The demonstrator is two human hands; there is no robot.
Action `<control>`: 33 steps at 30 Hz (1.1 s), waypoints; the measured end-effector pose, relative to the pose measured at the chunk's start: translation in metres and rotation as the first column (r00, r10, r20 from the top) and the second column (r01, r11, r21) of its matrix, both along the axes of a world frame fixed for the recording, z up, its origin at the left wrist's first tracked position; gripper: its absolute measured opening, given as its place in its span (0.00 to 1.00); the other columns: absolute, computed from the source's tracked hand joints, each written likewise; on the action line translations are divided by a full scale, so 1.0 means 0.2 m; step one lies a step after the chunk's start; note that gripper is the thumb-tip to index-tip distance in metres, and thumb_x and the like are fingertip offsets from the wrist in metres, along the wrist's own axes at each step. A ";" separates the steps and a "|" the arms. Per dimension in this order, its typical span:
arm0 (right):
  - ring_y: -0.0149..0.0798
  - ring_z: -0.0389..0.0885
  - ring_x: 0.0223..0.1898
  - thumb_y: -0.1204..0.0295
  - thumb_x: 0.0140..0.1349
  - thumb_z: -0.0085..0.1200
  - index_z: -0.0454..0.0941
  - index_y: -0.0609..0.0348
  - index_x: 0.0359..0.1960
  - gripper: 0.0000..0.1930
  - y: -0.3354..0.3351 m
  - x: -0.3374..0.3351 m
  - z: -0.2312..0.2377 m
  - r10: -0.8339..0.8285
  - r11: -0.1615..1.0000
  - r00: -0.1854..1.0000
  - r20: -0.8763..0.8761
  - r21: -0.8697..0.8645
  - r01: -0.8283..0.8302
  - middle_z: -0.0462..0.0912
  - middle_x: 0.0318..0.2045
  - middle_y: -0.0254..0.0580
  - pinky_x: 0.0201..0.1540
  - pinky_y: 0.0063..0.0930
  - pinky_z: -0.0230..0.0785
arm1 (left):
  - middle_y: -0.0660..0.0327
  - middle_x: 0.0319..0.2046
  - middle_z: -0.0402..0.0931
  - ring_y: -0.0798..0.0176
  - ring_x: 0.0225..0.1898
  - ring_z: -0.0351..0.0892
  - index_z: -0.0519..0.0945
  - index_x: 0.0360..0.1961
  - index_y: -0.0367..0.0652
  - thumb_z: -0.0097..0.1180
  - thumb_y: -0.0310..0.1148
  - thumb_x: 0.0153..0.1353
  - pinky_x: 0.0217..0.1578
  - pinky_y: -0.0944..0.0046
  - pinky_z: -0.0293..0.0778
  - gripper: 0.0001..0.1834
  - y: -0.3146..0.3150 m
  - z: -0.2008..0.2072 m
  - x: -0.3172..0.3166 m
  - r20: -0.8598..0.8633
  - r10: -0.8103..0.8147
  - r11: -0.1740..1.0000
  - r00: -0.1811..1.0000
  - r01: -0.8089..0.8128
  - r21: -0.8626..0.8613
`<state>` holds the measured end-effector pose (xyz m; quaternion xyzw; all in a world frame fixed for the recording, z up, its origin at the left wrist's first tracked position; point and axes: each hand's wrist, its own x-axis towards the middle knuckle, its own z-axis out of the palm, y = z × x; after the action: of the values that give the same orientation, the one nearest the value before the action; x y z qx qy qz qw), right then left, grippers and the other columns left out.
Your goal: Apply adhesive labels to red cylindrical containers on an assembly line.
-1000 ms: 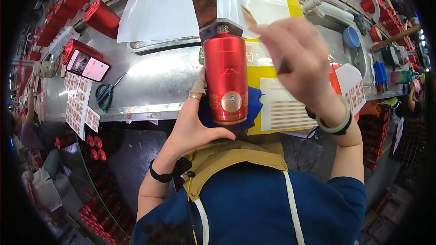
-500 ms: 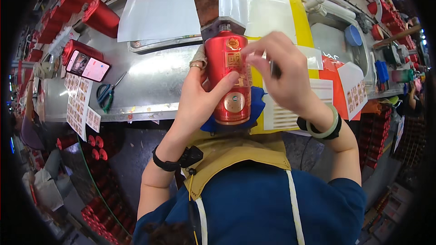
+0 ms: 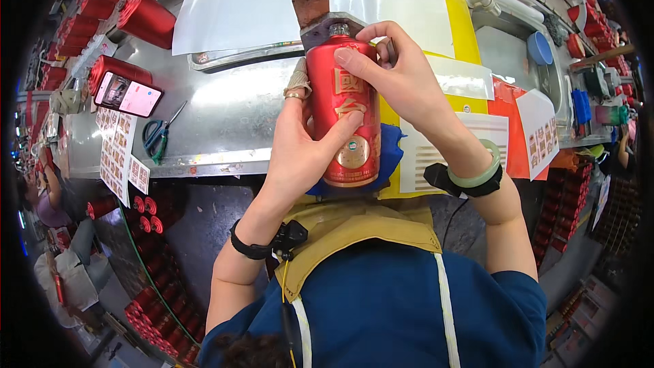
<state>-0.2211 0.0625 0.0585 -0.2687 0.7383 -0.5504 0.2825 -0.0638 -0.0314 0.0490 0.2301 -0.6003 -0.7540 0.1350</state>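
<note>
Red bottle (image 3: 327, 95) lies at the centre of your clock, 12 pointing away from you, its neck meeting a metal bracket (image 3: 317, 31) at 12 and its base toward you at 6. Blue cloth (image 3: 392, 150) shows around the base end; presumably padding, to spare the finish and stop it rolling. Your left hand (image 3: 296, 157) grips the bottle from 8 to 9: thumb laid across the front over the lower gold lettering, fingers closed along the side, their far ends hidden. Reads as the steadying hold, bracing the body while the neck end sits at the bracket. Your right hand (image 3: 409, 78) comes over the shoulder from about 2, thumb flat on the upper front, other fingers bent; whether they pinch anything small, cannot tell. Its height near the neck leaves the lower front to your left thumb. Supplies ring the work, likely for short reaches: white sheet (image 3: 235, 13) between 10 and 11, yellow sheet (image 3: 469, 27) toward 2, striped sheet (image 3: 415, 170) at 4, red sheet (image 3: 507, 92) at 3. Scissors (image 3: 157, 138) and a label sheet (image 3: 117, 153) lie just below 9. Phone (image 3: 128, 94) at 9 is tilted against a red container, probably so its screen faces you.
</note>
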 end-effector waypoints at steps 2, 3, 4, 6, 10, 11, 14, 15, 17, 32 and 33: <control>0.29 0.79 0.35 0.55 0.58 0.71 0.73 0.69 0.52 0.32 0.00 0.00 0.01 0.006 1.000 1.000 -0.013 0.017 -0.006 0.82 0.36 0.44 0.38 0.24 0.74 | 0.50 0.54 0.77 0.61 0.56 0.79 0.66 0.63 0.32 0.68 0.30 0.63 0.56 0.60 0.77 0.32 0.00 0.00 0.00 -0.029 0.006 0.999 1.000 -0.005 0.037; 0.30 0.80 0.36 0.55 0.58 0.71 0.73 0.70 0.52 0.32 0.00 0.00 0.02 0.015 0.999 1.000 -0.027 0.034 -0.014 0.83 0.37 0.45 0.39 0.24 0.75 | 0.50 0.55 0.77 0.61 0.56 0.79 0.66 0.63 0.32 0.68 0.29 0.64 0.56 0.60 0.77 0.31 0.00 0.00 0.01 -0.024 -0.002 0.999 1.000 0.003 0.041; 0.30 0.80 0.36 0.55 0.58 0.71 0.73 0.70 0.52 0.32 0.00 0.00 0.02 0.014 0.999 1.000 -0.026 0.035 -0.013 0.83 0.37 0.45 0.39 0.24 0.75 | 0.50 0.55 0.77 0.61 0.56 0.79 0.65 0.63 0.32 0.68 0.29 0.64 0.56 0.60 0.77 0.31 0.00 0.00 0.01 -0.020 -0.011 0.999 1.000 0.012 0.045; 0.30 0.80 0.37 0.55 0.58 0.71 0.73 0.70 0.52 0.32 0.00 0.00 0.01 0.016 0.999 0.998 -0.059 0.038 -0.014 0.83 0.38 0.46 0.39 0.25 0.75 | 0.50 0.55 0.76 0.61 0.56 0.79 0.65 0.63 0.33 0.67 0.29 0.64 0.57 0.60 0.77 0.31 0.00 0.00 0.01 -0.008 -0.013 0.998 1.000 0.013 0.062; 0.30 0.80 0.38 0.56 0.59 0.71 0.74 0.69 0.50 0.30 -0.01 0.00 0.04 0.006 1.000 1.000 -0.019 0.009 -0.006 0.83 0.38 0.45 0.40 0.24 0.75 | 0.50 0.56 0.76 0.61 0.58 0.78 0.65 0.64 0.32 0.67 0.29 0.65 0.58 0.60 0.77 0.32 0.00 0.01 0.00 -0.024 -0.014 0.995 1.000 0.016 0.094; 0.29 0.80 0.38 0.56 0.59 0.71 0.74 0.69 0.49 0.29 -0.01 -0.01 0.06 0.002 1.000 0.998 0.060 0.013 -0.003 0.83 0.38 0.45 0.40 0.24 0.75 | 0.50 0.56 0.76 0.61 0.58 0.78 0.65 0.64 0.32 0.67 0.29 0.65 0.58 0.60 0.77 0.32 0.00 0.01 0.00 -0.023 -0.012 0.996 1.000 0.014 0.093; 0.29 0.80 0.39 0.57 0.60 0.70 0.75 0.69 0.48 0.27 -0.02 -0.01 0.04 -0.008 1.000 0.993 0.119 0.002 0.007 0.83 0.37 0.44 0.41 0.23 0.75 | 0.50 0.57 0.75 0.61 0.59 0.78 0.64 0.65 0.32 0.67 0.30 0.65 0.59 0.59 0.77 0.33 0.00 0.01 -0.01 -0.085 0.022 0.998 0.996 -0.017 0.061; 0.28 0.80 0.39 0.57 0.60 0.70 0.75 0.69 0.47 0.26 -0.02 -0.01 0.03 -0.011 1.000 0.995 0.099 -0.014 0.013 0.83 0.37 0.44 0.41 0.23 0.75 | 0.51 0.59 0.73 0.61 0.60 0.76 0.61 0.68 0.32 0.64 0.26 0.65 0.61 0.59 0.75 0.34 0.00 0.03 0.00 -0.057 -0.013 0.998 0.998 0.016 0.062; 0.28 0.80 0.39 0.57 0.60 0.70 0.75 0.68 0.47 0.26 -0.02 -0.02 0.03 -0.009 1.000 0.995 0.098 -0.003 0.010 0.83 0.37 0.44 0.41 0.22 0.75 | 0.53 0.62 0.71 0.61 0.62 0.75 0.58 0.72 0.32 0.60 0.22 0.66 0.62 0.59 0.73 0.36 -0.01 0.03 0.00 -0.029 -0.047 0.997 0.998 0.049 0.063; 0.25 0.76 0.37 0.59 0.69 0.62 0.75 0.66 0.58 0.25 0.09 0.04 0.04 -0.039 0.997 0.972 0.233 -0.059 0.054 0.80 0.35 0.36 0.42 0.20 0.70 | 0.54 0.60 0.74 0.65 0.60 0.76 0.62 0.70 0.34 0.54 0.32 0.75 0.61 0.62 0.73 0.28 -0.06 0.02 -0.07 -0.156 0.091 0.970 0.984 -0.052 0.238; 0.25 0.76 0.36 0.60 0.69 0.62 0.73 0.65 0.60 0.25 0.10 0.05 0.03 -0.036 0.996 0.973 0.228 -0.066 0.053 0.79 0.35 0.34 0.43 0.20 0.69 | 0.54 0.60 0.74 0.65 0.60 0.76 0.62 0.70 0.34 0.54 0.32 0.75 0.61 0.62 0.73 0.28 -0.07 0.02 -0.08 -0.155 0.090 0.969 0.984 -0.051 0.240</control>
<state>-0.2109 0.0834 0.0652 -0.1974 0.6868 -0.6098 0.3428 -0.0793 -0.0453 0.0521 0.2028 -0.4851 -0.8308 0.1828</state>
